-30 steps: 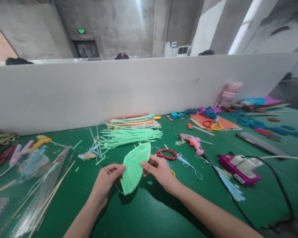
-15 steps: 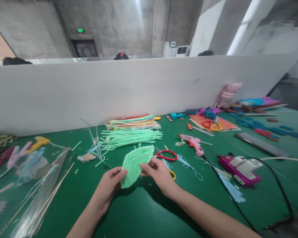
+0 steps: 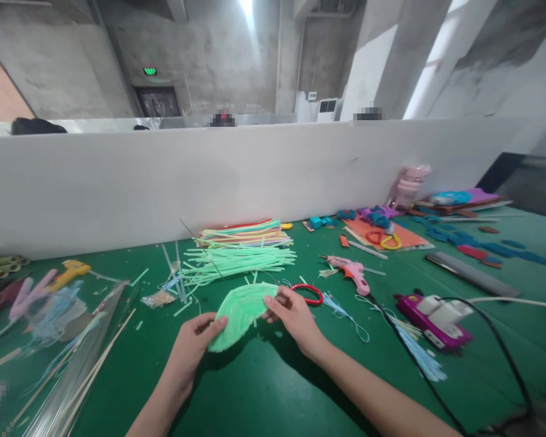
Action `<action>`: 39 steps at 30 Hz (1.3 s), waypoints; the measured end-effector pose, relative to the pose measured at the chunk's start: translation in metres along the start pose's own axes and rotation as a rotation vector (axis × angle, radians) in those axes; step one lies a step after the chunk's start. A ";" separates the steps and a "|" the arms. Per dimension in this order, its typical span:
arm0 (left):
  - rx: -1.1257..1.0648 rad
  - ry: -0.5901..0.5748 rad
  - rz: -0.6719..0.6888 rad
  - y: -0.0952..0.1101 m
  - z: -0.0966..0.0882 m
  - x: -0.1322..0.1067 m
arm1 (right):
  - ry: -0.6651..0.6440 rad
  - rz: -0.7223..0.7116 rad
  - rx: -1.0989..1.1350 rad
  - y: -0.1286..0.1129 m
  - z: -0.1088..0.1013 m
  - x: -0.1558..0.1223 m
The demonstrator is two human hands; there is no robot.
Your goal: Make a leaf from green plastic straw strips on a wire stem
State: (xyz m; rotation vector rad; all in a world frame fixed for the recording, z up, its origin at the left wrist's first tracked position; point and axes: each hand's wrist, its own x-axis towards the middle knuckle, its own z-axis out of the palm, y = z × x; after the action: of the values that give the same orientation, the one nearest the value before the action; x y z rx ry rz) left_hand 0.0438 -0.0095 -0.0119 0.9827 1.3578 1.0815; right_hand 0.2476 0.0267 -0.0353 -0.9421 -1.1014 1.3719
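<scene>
A light-green leaf shape of fuzzy pipe cleaners [image 3: 242, 312] is held up over the table between both hands. My left hand [image 3: 195, 340] pinches its lower left end, thumb on the front. My right hand [image 3: 295, 318] grips the upper right end between thumb and fingers. Just behind my right hand lies a pair of scissors with a red handle loop [image 3: 308, 294], the rest of it mostly hidden. Beyond the leaf shape is a pile of loose light-green pipe cleaners [image 3: 241, 261].
Right of my hands rest a pink glue gun [image 3: 350, 271] and a purple power strip [image 3: 437, 325] with cables. On the left are a yellow glue gun [image 3: 73, 273], clear plastic film [image 3: 79, 364] and thin sticks. A white partition [image 3: 164, 182] closes off the table's back.
The leaf shape has turned to lie flatter, its left end moving left with my left hand. The camera view has tilted up slightly. Both hands keep their hold.
</scene>
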 end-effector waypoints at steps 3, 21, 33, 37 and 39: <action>-0.055 -0.012 -0.028 0.000 0.002 -0.003 | 0.002 0.010 0.029 0.002 0.001 -0.002; 0.069 -0.122 -0.036 -0.012 -0.010 0.010 | -0.010 0.005 -0.022 0.008 0.003 -0.011; -0.074 -0.146 -0.042 -0.013 -0.009 0.013 | 0.019 0.008 -0.050 0.004 -0.001 -0.008; -0.076 -0.192 -0.065 -0.013 -0.009 0.013 | 0.030 0.018 -0.062 0.003 -0.003 -0.007; -0.065 -0.202 -0.075 -0.014 -0.009 0.013 | 0.023 0.015 -0.062 0.003 -0.003 -0.007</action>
State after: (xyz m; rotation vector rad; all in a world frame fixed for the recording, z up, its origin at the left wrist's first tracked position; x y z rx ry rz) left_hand 0.0340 -0.0006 -0.0285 0.9582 1.1790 0.9380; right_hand 0.2507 0.0204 -0.0389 -1.0105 -1.1273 1.3430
